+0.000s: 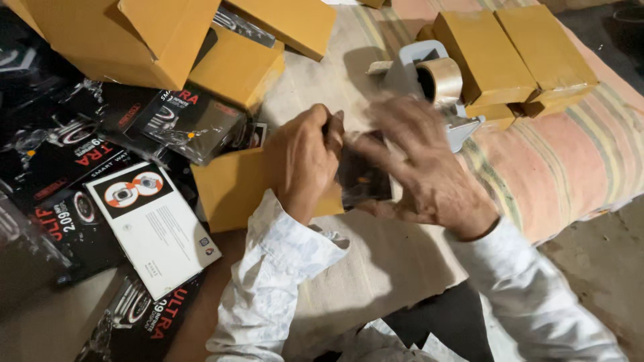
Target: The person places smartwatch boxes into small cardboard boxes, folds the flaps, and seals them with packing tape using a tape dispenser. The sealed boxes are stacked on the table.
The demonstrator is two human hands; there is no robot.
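Observation:
My left hand (pixel 302 157) and my right hand (pixel 422 164) meet over a small dark product box in shiny plastic wrap (pixel 362 177). Both grip it, the left at its left edge, the right over its right side. My right hand is blurred by motion. Under my left hand lies a flat yellow cardboard box (pixel 231 184). Both arms wear pale patterned sleeves.
A grey tape dispenser (pixel 429 77) with a brown tape roll stands just behind my hands. Sealed yellow boxes (pixel 513 57) sit stacked at the back right on a striped cloth (pixel 563 161). Open yellow boxes (pixel 154 40) and several black wrapped product boxes (pixel 74 161) cover the left side.

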